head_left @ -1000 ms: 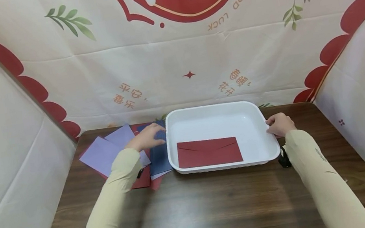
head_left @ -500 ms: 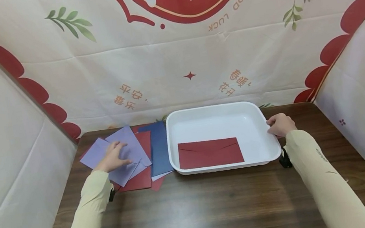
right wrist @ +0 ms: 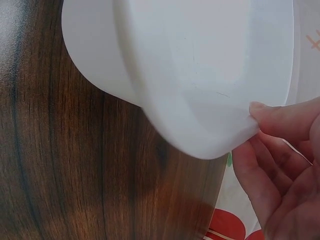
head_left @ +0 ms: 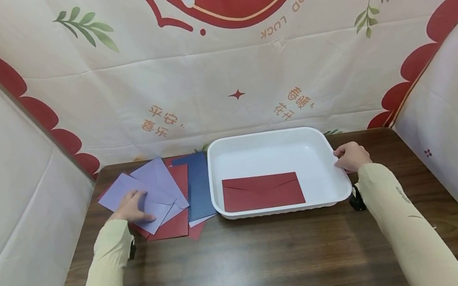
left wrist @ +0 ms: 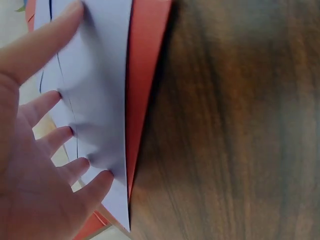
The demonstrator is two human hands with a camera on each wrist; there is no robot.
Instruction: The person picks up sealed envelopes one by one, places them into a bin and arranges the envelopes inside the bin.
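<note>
My left hand point(head_left: 130, 208) is over a lavender envelope point(head_left: 119, 189) on the left of the table, thumb and fingers spread apart. In the left wrist view, the fingertips of this hand point(left wrist: 45, 185) are right at the surface of the lavender envelope point(left wrist: 102, 80). A second lavender envelope point(head_left: 155, 174) overlaps it on the right. At the right end of a white tray point(head_left: 312, 142), my right hand point(head_left: 353, 157) pinches the rim; the right wrist view has the thumb above the edge and fingers below. One red envelope point(head_left: 262, 192) lies flap side up inside the tray.
Red envelopes point(head_left: 175, 229) stick out beneath the lavender ones. Blue envelopes point(head_left: 201, 192) lie between that pile and the tray. A printed cloth point(head_left: 233, 72) hangs behind the wooden table point(head_left: 248, 265), with cloth walls on both sides.
My left hand has moved left from the tray's left edge and blue envelopes, across the pile, and down to the leftmost lavender envelope. The right hand stays on the tray rim.
</note>
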